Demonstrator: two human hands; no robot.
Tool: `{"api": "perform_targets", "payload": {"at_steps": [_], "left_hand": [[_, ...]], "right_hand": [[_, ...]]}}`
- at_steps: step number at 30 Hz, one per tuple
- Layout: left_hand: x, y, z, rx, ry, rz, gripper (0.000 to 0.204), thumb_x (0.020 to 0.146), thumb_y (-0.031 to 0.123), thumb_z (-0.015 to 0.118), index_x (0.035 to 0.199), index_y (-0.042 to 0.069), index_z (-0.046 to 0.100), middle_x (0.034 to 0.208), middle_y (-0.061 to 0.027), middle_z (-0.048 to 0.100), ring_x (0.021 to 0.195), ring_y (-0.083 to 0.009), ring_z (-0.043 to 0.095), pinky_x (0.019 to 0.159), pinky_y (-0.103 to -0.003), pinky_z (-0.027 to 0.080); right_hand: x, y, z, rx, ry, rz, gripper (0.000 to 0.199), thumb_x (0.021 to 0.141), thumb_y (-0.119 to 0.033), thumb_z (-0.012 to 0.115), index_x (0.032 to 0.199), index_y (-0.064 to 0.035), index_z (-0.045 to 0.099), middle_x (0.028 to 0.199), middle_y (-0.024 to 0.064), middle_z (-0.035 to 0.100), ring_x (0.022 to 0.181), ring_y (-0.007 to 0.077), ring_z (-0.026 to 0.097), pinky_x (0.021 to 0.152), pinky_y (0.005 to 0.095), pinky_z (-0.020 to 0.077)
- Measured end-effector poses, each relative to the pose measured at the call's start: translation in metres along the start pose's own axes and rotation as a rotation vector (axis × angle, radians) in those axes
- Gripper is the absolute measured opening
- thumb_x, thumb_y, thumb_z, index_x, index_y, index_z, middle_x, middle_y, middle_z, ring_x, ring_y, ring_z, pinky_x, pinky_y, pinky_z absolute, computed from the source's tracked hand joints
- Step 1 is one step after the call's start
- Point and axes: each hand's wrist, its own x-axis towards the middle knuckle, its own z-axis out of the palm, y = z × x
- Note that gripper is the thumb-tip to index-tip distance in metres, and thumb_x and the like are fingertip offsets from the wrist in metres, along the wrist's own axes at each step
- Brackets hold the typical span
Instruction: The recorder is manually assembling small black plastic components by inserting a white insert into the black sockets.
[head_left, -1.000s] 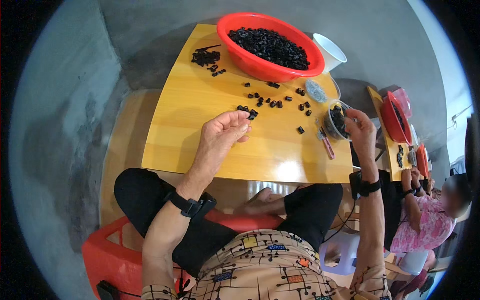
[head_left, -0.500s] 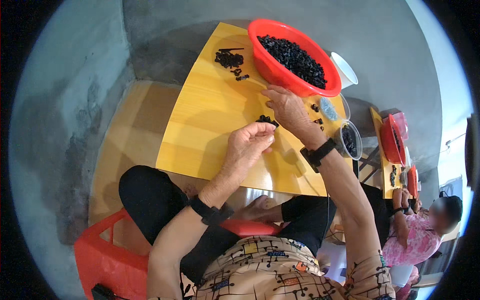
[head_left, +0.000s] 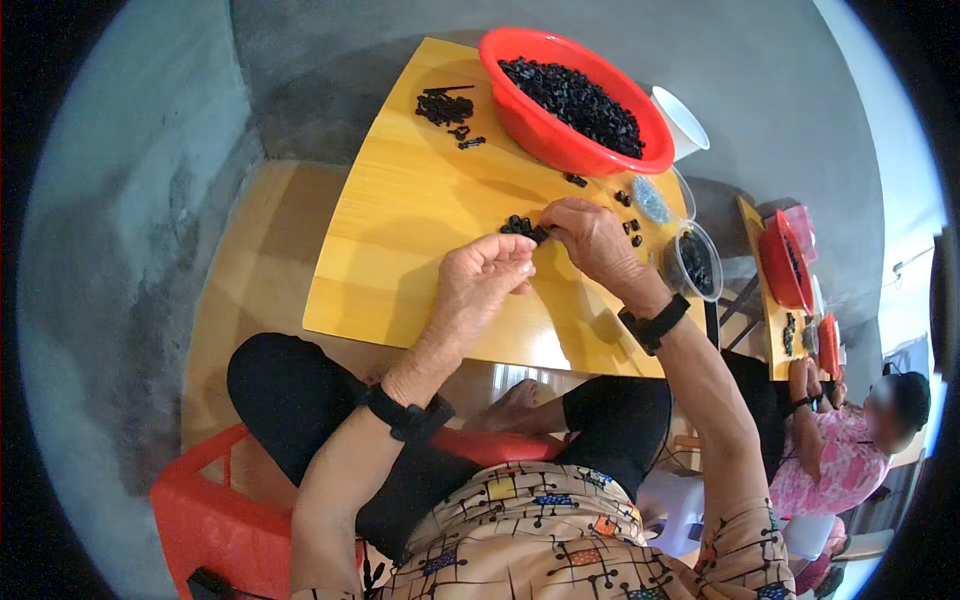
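My left hand (head_left: 482, 285) is closed in a pinch over the table, a small black plastic part (head_left: 540, 235) at its fingertips. Beside it my right hand (head_left: 598, 245) has its fingers pressed together at the other end of that part; whatever they hold is hidden. A cluster of small black parts (head_left: 514, 226) lies just beyond the left fingertips. Another black piece (head_left: 575, 180) rests on the tabletop past my right hand, near the red basin (head_left: 540, 142), which is filled with black parts. A few dark pieces (head_left: 632, 228) sit right of that hand.
The yellow table (head_left: 390, 260) carries a pile of black parts (head_left: 440, 106) at far left. At its right stand a clear tub (head_left: 712, 293) of black parts and a container of pale blue bits (head_left: 650, 200). A white bowl (head_left: 682, 118) is behind. Another person (head_left: 830, 465) works at right.
My right hand has come back from beside the basin to meet my left hand at the black part. A black piece now shows on the table near the basin. The view has shifted slightly.
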Motion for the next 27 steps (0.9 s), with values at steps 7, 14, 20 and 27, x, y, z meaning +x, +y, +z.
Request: {"api": "perform_targets", "payload": {"at_steps": [7,14,20,27], "left_hand": [[0.009,-0.002,0.004,0.029,-0.009,0.037,0.022,0.086,0.012,0.061,0.105,0.000,0.061,0.097,-0.0064,0.064,0.086,-0.0142,0.062,0.074,-0.026,0.051],[0.007,-0.004,0.014,0.266,0.036,0.091,0.021,0.086,0.007,0.060,0.105,0.000,0.062,0.099,-0.0068,0.064,0.085,-0.0135,0.063,0.068,-0.024,0.051],[0.011,0.000,0.021,0.391,0.027,0.130,0.020,0.085,0.008,0.061,0.103,0.000,0.063,0.096,-0.0059,0.065,0.080,-0.0112,0.063,0.061,-0.022,0.051],[0.022,0.023,0.004,0.467,0.163,0.202,0.017,0.085,0.006,0.061,0.101,0.002,0.065,0.090,-0.0042,0.067,0.073,-0.0089,0.062,0.058,-0.021,0.050]], "right_hand": [[-0.035,-0.004,-0.039,0.045,-0.001,-0.003,0.016,0.075,-0.003,0.060,0.090,-0.0035,0.065,0.091,0.0144,0.065,0.087,0.0316,0.062,0.078,0.0384,0.0497],[-0.102,-0.017,-0.096,0.079,0.157,0.375,0.015,0.076,-0.002,0.060,0.091,0.0003,0.063,0.089,0.0176,0.063,0.082,0.0333,0.063,0.071,0.0361,0.0492],[-0.128,-0.002,-0.069,0.009,0.178,0.437,0.018,0.075,-0.005,0.063,0.092,-0.0004,0.063,0.080,0.0179,0.062,0.076,0.0350,0.061,0.067,0.0400,0.0482],[-0.109,0.017,-0.035,-0.083,0.142,0.419,0.012,0.074,-0.009,0.063,0.083,-0.0007,0.061,0.081,0.0184,0.062,0.075,0.0357,0.061,0.067,0.0420,0.0492]]}}
